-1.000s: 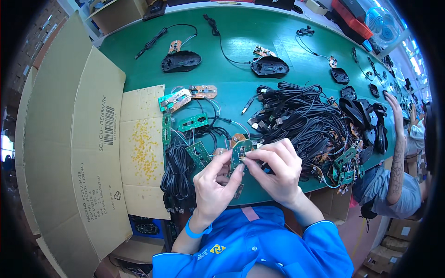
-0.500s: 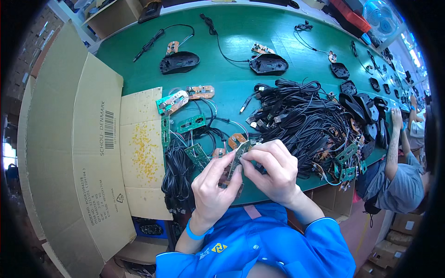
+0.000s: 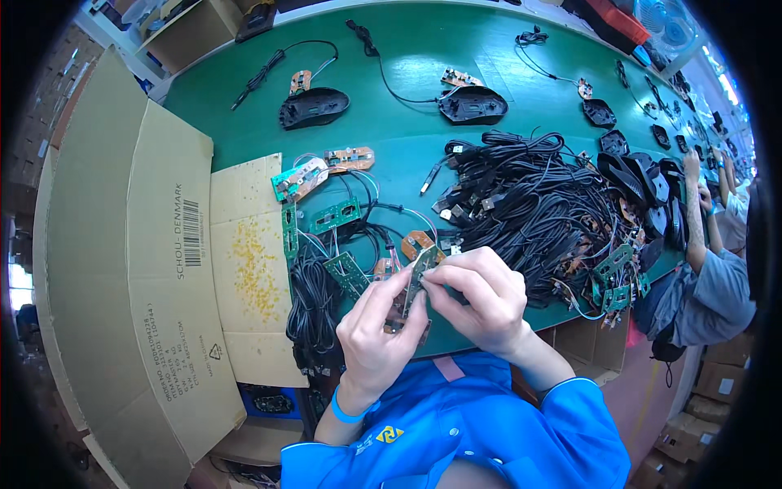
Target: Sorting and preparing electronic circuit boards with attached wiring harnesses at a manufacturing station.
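Between the fingers and thumb of my left hand a small circuit board is held on edge, tilted upright above the table's near edge. My right hand is closed in a pinch against the board's right face. Whatever its fingertips hold is hidden. Just behind the board lies an orange-brown circuit board with thin wires. To the left are several green circuit boards and a coiled black cable. A big heap of black cables with plugs lies beyond my right hand.
An open cardboard box stands at the left, its flap strewn with small yellow bits. Black mouse shells with cables lie farther back on the green table. At the right, a co-worker's arm reaches over the table.
My hands stay almost in place, still pinched at the board. The view has shifted slightly. The co-worker's arm at the right has reached a little farther across the table.
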The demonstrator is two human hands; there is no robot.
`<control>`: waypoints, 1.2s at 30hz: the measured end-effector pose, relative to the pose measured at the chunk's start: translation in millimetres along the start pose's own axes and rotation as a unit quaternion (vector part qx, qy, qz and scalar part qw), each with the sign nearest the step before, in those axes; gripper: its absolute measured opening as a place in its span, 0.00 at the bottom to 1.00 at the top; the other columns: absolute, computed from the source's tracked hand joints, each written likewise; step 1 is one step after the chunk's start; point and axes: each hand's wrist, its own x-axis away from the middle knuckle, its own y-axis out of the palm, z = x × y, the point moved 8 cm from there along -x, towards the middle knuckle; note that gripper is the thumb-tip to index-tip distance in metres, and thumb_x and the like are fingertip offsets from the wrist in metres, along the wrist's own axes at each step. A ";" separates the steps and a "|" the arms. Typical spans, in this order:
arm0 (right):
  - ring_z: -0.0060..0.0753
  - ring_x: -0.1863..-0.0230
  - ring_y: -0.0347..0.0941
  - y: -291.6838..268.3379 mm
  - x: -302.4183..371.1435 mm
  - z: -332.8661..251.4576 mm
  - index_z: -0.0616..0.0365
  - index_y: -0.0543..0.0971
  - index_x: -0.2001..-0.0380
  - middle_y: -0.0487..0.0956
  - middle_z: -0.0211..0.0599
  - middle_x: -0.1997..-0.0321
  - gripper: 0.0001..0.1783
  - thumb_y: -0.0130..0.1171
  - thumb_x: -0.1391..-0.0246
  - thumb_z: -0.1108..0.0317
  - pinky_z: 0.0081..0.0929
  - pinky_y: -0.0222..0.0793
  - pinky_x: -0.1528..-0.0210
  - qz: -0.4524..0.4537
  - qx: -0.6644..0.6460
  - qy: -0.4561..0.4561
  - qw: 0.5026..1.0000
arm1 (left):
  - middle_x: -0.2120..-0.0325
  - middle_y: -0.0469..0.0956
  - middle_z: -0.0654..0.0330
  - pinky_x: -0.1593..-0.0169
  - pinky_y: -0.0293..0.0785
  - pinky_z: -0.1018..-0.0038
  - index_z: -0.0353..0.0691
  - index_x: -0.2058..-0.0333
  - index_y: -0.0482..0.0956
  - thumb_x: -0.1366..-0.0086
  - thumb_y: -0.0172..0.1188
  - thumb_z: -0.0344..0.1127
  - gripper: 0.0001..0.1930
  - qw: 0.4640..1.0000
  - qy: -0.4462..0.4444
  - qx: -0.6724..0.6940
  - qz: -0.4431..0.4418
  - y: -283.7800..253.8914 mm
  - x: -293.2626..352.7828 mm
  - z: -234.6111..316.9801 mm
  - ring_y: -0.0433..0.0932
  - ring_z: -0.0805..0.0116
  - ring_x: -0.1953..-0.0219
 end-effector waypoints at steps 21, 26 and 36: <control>0.28 0.75 0.72 -0.7 4.4 0.6 0.62 0.80 0.68 0.79 0.37 0.67 0.13 0.67 0.63 0.79 0.18 0.69 0.77 0.026 -0.014 -0.006 1.000 | 0.71 0.80 0.57 0.78 0.70 0.79 0.32 0.56 0.79 0.51 0.65 0.20 0.19 1.000 0.000 0.009 0.013 0.9 2.7 -0.1 0.72 0.73 0.80; 0.28 0.75 0.72 -0.6 3.6 -1.4 0.62 0.81 0.68 0.79 0.37 0.67 0.13 0.67 0.62 0.78 0.18 0.69 0.77 0.020 -0.004 -0.013 1.000 | 0.71 0.80 0.57 0.77 0.70 0.79 0.32 0.57 0.79 0.51 0.65 0.20 0.19 1.000 -0.001 0.018 0.016 0.6 3.8 -1.2 0.72 0.73 0.80; 0.25 0.76 0.71 -2.4 1.1 -3.8 0.61 0.81 0.72 0.79 0.36 0.69 0.13 0.68 0.66 0.82 0.18 0.68 0.78 0.015 -0.001 0.007 1.000 | 0.71 0.80 0.57 0.76 0.70 0.79 0.32 0.56 0.79 0.51 0.65 0.20 0.20 1.000 -0.014 0.019 0.002 0.1 4.6 1.1 0.73 0.72 0.79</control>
